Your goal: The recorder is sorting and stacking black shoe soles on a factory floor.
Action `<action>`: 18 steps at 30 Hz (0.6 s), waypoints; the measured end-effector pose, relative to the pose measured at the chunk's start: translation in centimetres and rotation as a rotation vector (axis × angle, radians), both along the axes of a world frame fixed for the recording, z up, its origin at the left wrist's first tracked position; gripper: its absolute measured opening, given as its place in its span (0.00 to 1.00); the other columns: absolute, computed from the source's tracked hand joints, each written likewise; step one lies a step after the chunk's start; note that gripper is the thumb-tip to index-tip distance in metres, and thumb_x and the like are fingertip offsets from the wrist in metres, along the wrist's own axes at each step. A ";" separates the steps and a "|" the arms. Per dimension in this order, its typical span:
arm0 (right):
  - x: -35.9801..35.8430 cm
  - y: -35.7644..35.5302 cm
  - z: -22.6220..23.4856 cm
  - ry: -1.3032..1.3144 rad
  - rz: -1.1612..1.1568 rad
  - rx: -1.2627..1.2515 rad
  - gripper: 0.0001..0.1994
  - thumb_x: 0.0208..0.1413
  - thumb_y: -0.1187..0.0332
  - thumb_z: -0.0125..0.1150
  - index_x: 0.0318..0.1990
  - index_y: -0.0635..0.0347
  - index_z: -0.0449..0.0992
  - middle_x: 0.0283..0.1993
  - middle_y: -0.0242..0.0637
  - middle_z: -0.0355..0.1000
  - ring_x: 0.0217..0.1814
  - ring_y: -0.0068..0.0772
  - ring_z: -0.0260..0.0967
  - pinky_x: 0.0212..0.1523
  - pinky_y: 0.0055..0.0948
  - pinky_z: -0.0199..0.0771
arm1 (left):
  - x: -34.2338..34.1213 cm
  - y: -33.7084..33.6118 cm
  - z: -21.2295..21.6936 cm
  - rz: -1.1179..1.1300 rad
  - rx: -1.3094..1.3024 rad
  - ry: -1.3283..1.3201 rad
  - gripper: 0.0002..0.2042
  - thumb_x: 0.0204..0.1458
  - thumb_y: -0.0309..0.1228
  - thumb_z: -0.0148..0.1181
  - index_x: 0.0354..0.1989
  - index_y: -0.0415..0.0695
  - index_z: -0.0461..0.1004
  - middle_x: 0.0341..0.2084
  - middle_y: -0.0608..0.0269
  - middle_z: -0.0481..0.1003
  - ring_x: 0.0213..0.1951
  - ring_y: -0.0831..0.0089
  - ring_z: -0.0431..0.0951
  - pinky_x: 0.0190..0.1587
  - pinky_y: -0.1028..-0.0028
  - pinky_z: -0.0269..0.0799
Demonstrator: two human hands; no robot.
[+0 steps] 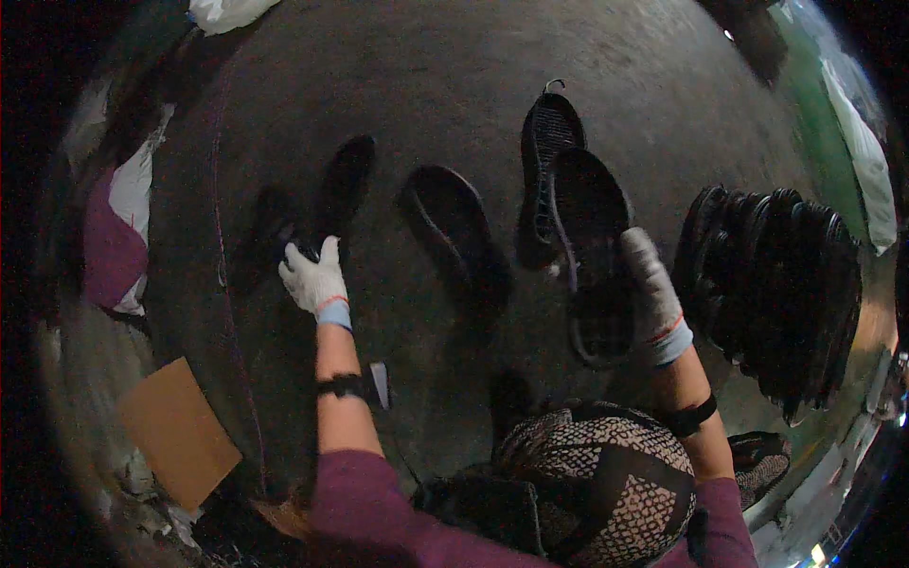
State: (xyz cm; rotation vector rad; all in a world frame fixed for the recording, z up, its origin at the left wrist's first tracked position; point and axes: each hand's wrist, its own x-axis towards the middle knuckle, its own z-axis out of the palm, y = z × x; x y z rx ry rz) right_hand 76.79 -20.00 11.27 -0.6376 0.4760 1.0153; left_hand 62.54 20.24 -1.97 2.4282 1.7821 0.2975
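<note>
My left hand (pixel 316 281), in a white knit glove, has its thumb and fingers bent round the near end of a dark shoe sole (pixel 347 180); the gripped part is hard to make out in the gloom. My right hand (pixel 653 289), gloved too, lies along the right edge of a large black shoe sole (pixel 597 246) and holds it. Its fingers are partly hidden behind that sole. Just beyond, partly covered, is another black sole (pixel 552 128) with a small pale hook at its tip. Between my hands is a further black sole (pixel 453 218).
A thick row of stacked black soles (pixel 772 284) stands at the right. A brown cardboard piece (pixel 180 433) lies at the lower left, near a thin cord (pixel 230 331) on the dark floor. Purple and white bags (pixel 118 237) are at the far left. A patterned rounded covering (pixel 606 473) fills the lower middle.
</note>
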 end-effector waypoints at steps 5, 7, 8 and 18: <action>-1.4 -1.9 0.1 -0.138 -0.321 0.285 0.38 0.68 0.37 0.47 0.72 0.58 0.63 0.66 0.54 0.70 0.61 0.53 0.74 0.62 0.54 0.76 | -0.4 5.6 -1.2 -0.057 -0.224 -0.043 0.50 0.46 0.51 0.74 0.77 0.52 0.52 0.70 0.38 0.59 0.70 0.43 0.62 0.69 0.54 0.61; -1.6 -3.0 -0.8 -0.035 -0.352 0.354 0.37 0.68 0.38 0.47 0.74 0.56 0.60 0.68 0.55 0.68 0.61 0.58 0.74 0.61 0.57 0.76 | -0.8 6.1 -0.9 -0.117 -0.318 -0.187 0.49 0.47 0.43 0.74 0.77 0.48 0.52 0.72 0.38 0.57 0.70 0.45 0.63 0.70 0.55 0.60; -1.8 -2.9 -0.8 -0.040 -0.286 0.379 0.37 0.68 0.38 0.48 0.74 0.56 0.61 0.67 0.54 0.68 0.60 0.57 0.74 0.60 0.55 0.77 | -1.3 6.8 -0.1 -0.202 -0.320 -0.398 0.47 0.48 0.35 0.72 0.76 0.42 0.52 0.71 0.38 0.59 0.69 0.48 0.64 0.70 0.57 0.60; 2.4 3.1 6.3 -1.122 -0.222 -0.575 0.39 0.56 0.54 0.69 0.72 0.63 0.64 0.65 0.56 0.70 0.65 0.50 0.70 0.63 0.36 0.71 | 9.7 -16.3 10.3 -0.382 -1.655 -1.465 0.23 0.61 0.36 0.53 0.60 0.31 0.71 0.51 0.46 0.79 0.55 0.52 0.79 0.63 0.54 0.73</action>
